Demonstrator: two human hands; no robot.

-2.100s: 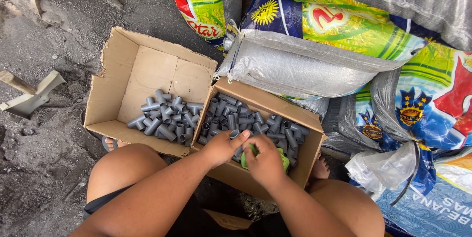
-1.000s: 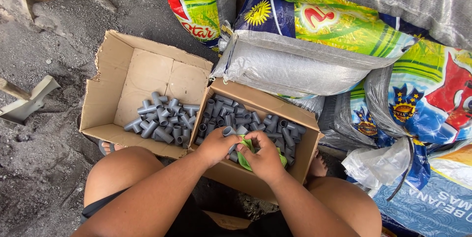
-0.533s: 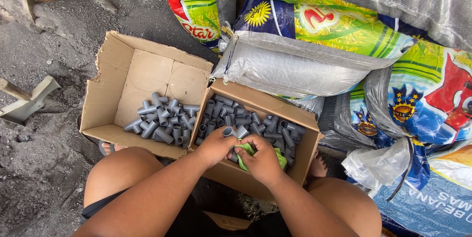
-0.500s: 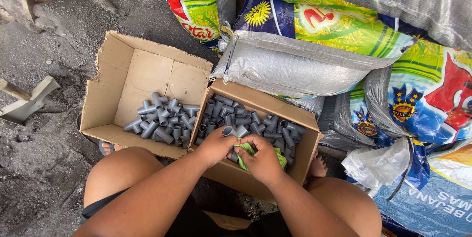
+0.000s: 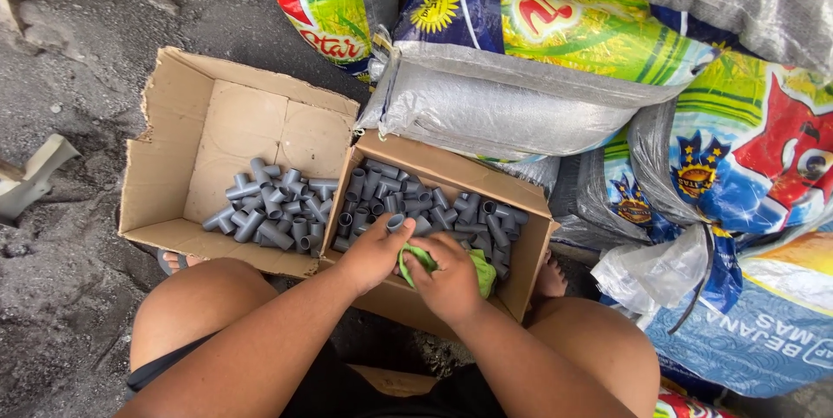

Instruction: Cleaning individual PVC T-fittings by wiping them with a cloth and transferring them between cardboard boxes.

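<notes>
Grey pipe fittings [image 5: 269, 208], brown cardboard boxes [image 5: 165, 158], green cloth [image 5: 480, 269]

most of the green cloth [image 5: 480, 269] is covered by the right hand [image 5: 449, 277], so its shape cannot be told. the grey fitting [image 5: 396, 223] pinched by the left hand [image 5: 371, 253] is shown only at its open end; the rest is masked by fingers. the fittings at the six o'clock wall of the right box [image 5: 408, 301] are hidden behind both hands. a foot [image 5: 550, 279] at three o'clock of that box is partly concealed by its corner. the pale object [image 5: 30, 184] at nine o'clock is cut by the edge, possibly a tool. the woven sacks [image 5: 521, 106] are cropped at twelve and three o'clock.
</notes>
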